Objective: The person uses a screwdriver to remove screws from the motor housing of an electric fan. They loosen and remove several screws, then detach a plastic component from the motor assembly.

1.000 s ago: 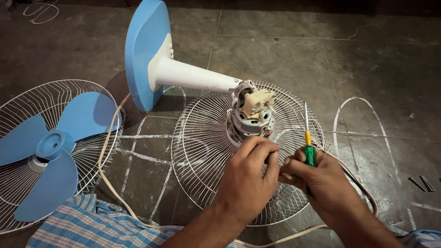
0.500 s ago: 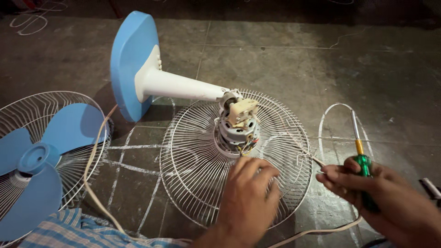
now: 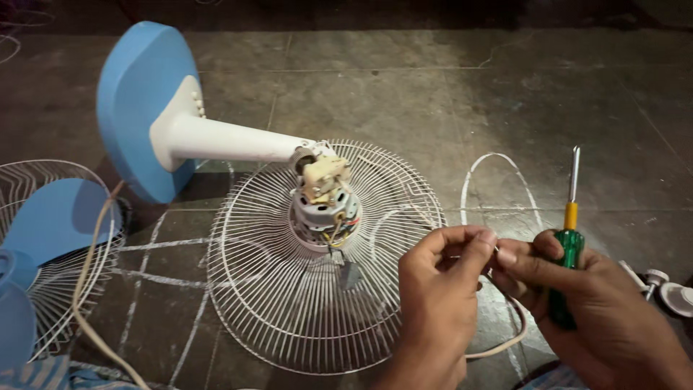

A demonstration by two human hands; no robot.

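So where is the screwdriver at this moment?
In the head view it is on the right, held upright in the right hand: the screwdriver stands right of the wire fan guard, its tip pointing up.

left hand [image 3: 433,296] and right hand [image 3: 577,310] meet fingertip to fingertip, pinching the end of a cream cord [image 3: 505,339]. right hand also grips a green-handled screwdriver [image 3: 567,245], shaft upright. just left lies a white wire fan guard [image 3: 267,303] on the floor [image 3: 433,94], bare motor [image 3: 325,202] at its centre (wires exposed). white stem runs to a blue base [image 3: 133,101]. blue blades [image 3: 50,217] lie far left.
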